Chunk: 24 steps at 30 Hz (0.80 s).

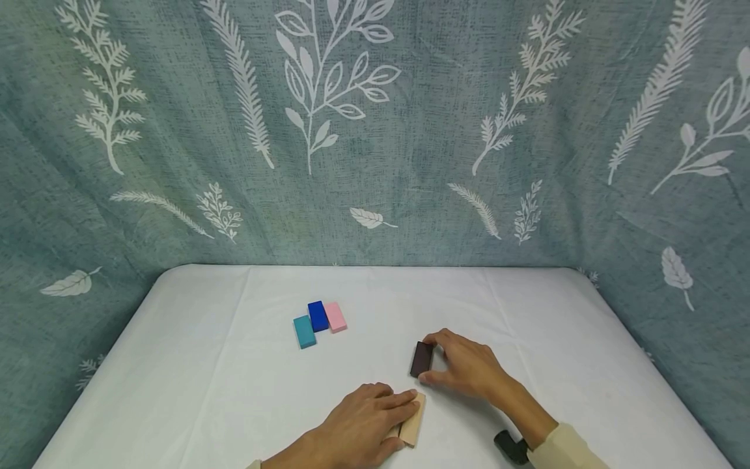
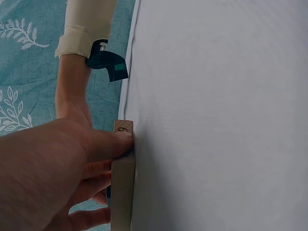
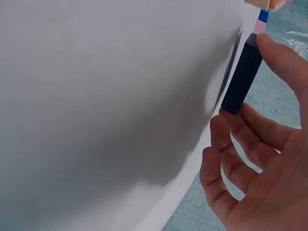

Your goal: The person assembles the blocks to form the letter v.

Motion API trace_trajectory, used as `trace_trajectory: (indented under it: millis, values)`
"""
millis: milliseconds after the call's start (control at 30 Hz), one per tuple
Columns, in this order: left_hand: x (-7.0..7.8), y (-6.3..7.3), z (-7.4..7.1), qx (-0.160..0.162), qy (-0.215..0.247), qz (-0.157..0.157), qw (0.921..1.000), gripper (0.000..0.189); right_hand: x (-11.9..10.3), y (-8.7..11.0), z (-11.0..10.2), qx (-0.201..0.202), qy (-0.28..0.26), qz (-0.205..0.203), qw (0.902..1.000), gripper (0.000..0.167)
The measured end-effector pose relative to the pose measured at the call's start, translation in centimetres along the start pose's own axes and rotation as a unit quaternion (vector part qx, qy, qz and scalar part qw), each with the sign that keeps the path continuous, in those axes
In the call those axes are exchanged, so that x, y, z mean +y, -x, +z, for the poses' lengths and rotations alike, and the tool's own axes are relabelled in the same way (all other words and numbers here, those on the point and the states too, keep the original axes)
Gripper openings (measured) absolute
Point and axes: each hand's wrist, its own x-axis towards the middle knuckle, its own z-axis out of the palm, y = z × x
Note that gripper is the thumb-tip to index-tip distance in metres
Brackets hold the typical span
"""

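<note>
My right hand pinches a dark brown block by its ends, thumb at the near end and fingers at the far end. In the right wrist view the dark block looks nearly black, its shadow showing beside it on the cloth. My left hand holds pale wooden blocks, fingers over the far part and thumb at the near end. Most of a second pale block is covered by that hand. In the left wrist view the thumb touches a wooden end marked with a numeral.
Farther back on the white-covered table lie a teal block, a blue block and a pink block, side by side. A dark wrist device sticks out by the right sleeve. A patterned curtain hangs behind the table.
</note>
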Motion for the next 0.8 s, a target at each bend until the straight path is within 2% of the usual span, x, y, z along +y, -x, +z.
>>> trace_trajectory:
  millis: [333,633,800]
  values:
    - [0.0,0.0,0.1,-0.006,0.001,0.0,1.0,0.056,0.0,0.5,0.5,-0.002,-0.004,-0.011,0.9999,0.06]
    - [0.0,0.0,0.1,0.005,-0.006,0.004,1.0,0.056,-0.3,0.9,0.4,-0.011,-0.008,-0.02,0.9997,0.059]
    - [0.0,-0.1,0.1,0.001,-0.005,-0.002,1.0,0.056,-0.3,1.1,0.4,-0.01,-0.004,-0.024,0.9997,0.058]
